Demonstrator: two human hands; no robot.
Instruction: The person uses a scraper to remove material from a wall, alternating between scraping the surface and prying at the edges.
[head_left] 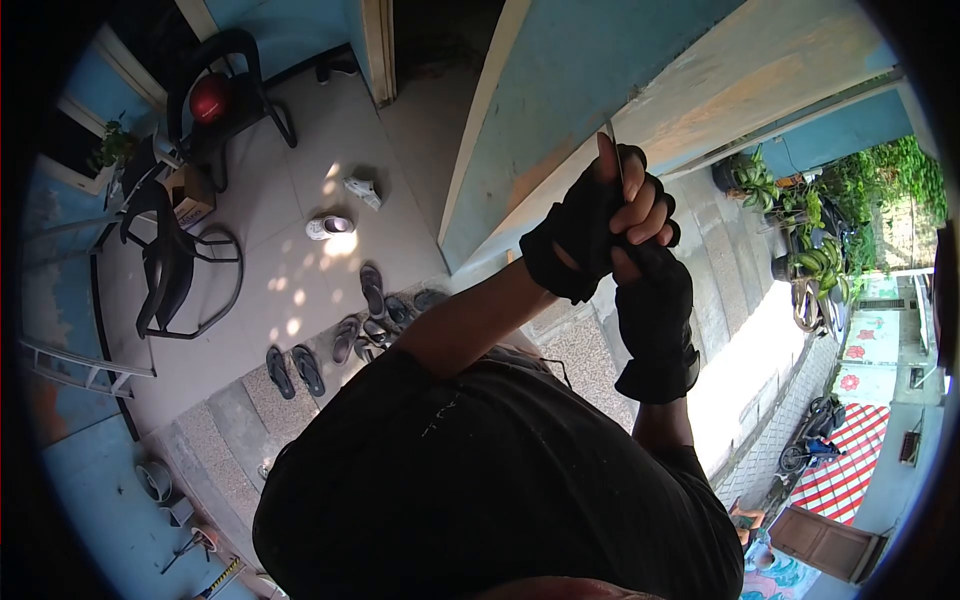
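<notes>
Both my hands wear black fingerless gloves and are raised together beside the wall edge. My left hand (592, 215) is closed around a thin flat-bladed tool (616, 150), a scraper by its look, with the thumb laid along it. The tool's tip points up toward the blue painted wall (570, 85), near its corner; whether it touches cannot be told. My right hand (655, 290) is closed just below, pressed against the left one at the tool's lower end. The fingers overlap and hide the handle. Bare, orange-brown patches (545, 178) show on the wall.
Several sandals (372, 290) and loose shoes (330, 227) lie on the tiled floor to the left. Black chairs (175, 265) stand farther left, one with a red helmet-like round object (211, 98). Potted plants (820, 265) and a motorbike (810, 440) are on the right.
</notes>
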